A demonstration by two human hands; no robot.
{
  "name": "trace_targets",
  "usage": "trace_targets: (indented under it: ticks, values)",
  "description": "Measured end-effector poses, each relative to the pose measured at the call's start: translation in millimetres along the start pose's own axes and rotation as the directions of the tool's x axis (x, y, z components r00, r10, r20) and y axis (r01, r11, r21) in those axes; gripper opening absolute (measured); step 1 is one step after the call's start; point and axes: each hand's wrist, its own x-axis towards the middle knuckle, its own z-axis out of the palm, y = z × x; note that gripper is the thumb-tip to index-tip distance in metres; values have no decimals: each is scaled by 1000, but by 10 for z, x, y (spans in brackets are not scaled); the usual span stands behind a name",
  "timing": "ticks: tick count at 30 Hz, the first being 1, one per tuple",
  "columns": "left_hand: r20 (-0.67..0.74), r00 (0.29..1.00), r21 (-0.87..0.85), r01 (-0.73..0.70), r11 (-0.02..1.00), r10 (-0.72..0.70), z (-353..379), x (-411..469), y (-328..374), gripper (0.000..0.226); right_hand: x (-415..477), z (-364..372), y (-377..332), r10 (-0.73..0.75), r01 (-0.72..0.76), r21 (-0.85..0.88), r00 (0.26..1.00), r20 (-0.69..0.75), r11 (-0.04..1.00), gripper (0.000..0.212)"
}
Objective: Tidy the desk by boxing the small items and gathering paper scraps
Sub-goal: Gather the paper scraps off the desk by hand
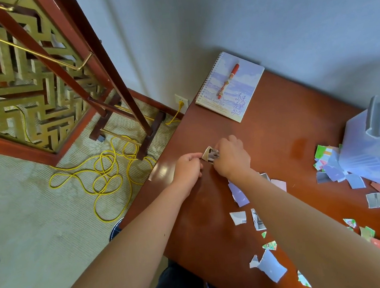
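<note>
Near the left edge of the brown desk (277,134), my left hand (188,168) and my right hand (231,157) meet over a small bundle of paper scraps (210,155). My right hand grips the bundle from the right. The curled fingers of my left hand pinch its left corner. Several torn scraps (271,267) lie scattered over the desk to the right of my right forearm, more of them (328,166) beside a translucent blue plastic box (377,147) at the right edge.
A spiral notebook (230,88) with a red pen (228,81) on it lies at the desk's far corner by the wall. A yellow cable (107,173) coils on the carpet at left, below a wooden stand (117,85).
</note>
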Motion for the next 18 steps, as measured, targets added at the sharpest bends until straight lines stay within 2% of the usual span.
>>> trace_targets:
  ticks: [4, 7, 11, 12, 15, 18]
  values:
    - [-2, 1000, -15, 18, 1000, -18, -1, 1, 10, 38, -57, 3, 9, -44, 45, 69, 999, -16, 997, 26]
    - [-7, 998, -125, 62, 990, -64, -5, -5, 6, 36, -138, 42, 84, 23, -20, 281, 1000, -7, 960, 27]
    - [55, 977, -381, 210, 900, -204, 73, -98, 91, 10, -262, 63, 140, 170, -111, 668, 985, -24, 736, 8]
    - [90, 970, -427, 244, 871, -228, 112, -139, 119, 8, -298, 49, 138, 190, -109, 732, 981, -28, 673, 13]
    - [190, 952, -448, 302, 841, -240, 255, -223, 173, 22, -422, -28, 149, 189, -105, 829, 982, 0, 549, 25]
    - [277, 933, -439, 335, 834, -229, 389, -310, 222, 42, -544, -86, 224, 153, -78, 818, 988, -12, 570, 29]
